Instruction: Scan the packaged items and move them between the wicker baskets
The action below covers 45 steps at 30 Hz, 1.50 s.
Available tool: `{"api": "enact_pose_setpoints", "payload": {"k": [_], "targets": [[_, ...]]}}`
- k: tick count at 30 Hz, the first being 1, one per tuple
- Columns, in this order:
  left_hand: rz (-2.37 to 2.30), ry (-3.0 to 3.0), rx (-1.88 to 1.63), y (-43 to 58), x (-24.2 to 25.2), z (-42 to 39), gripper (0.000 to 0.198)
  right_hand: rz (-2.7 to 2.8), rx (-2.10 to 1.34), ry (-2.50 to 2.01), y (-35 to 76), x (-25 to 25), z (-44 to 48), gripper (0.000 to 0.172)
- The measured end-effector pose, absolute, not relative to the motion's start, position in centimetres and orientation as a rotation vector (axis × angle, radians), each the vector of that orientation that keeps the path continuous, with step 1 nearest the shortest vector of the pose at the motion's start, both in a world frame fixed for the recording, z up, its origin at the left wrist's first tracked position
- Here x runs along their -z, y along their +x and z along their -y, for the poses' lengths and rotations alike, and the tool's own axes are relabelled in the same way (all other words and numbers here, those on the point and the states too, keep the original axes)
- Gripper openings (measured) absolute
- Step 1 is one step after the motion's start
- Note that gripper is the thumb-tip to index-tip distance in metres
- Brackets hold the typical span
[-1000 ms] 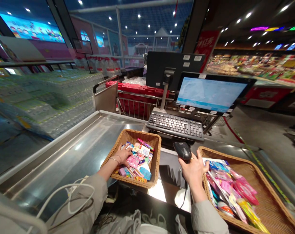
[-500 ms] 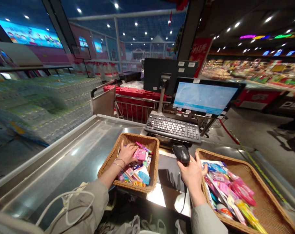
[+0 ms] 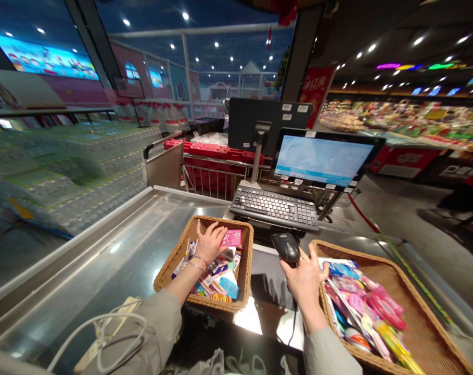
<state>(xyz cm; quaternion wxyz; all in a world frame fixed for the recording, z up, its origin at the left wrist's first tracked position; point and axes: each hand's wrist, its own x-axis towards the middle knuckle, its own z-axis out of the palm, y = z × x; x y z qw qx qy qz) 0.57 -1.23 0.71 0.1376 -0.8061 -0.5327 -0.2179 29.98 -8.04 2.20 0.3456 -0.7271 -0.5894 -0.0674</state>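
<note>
A pink packet (image 3: pixel 233 238) is being touched by the spread fingers of the left hand (image 3: pixel 211 244) near the far right corner of a wicker basket (image 3: pixel 246 265); whether it is being gripped cannot be told. A black scanner (image 3: pixel 286 247) is being gripped by the right hand (image 3: pixel 304 278) beside the left edge of a second basket (image 3: pixel 427 302), where colourful packets (image 3: pixel 384 304) are being held. The first basket is being supported at the near edge of the metal worktop (image 3: pixel 130 250).
</note>
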Motion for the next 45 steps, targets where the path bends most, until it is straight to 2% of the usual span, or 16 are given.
{"api": "enact_pose_setpoints", "payload": {"k": [12,22,36,45], "targets": [[1.545,-2.340,0.709,2.8,-1.6,0.9,0.058,1.607,0.159,-1.830,29.7,-2.7,8.7,0.035],[1.512,-2.311,0.784,5.5,-2.2,0.8,0.057,1.640,0.150,-1.792,29.6,-3.4,8.9,0.026],[1.509,-2.344,0.835,7.7,-2.9,0.6,0.059,1.687,0.159,-1.762,29.6,-3.7,8.9,0.024],[1.486,-2.346,0.870,8.4,-2.6,0.3,0.053,1.706,0.125,-1.772,29.8,-3.9,9.0,0.025]]}}
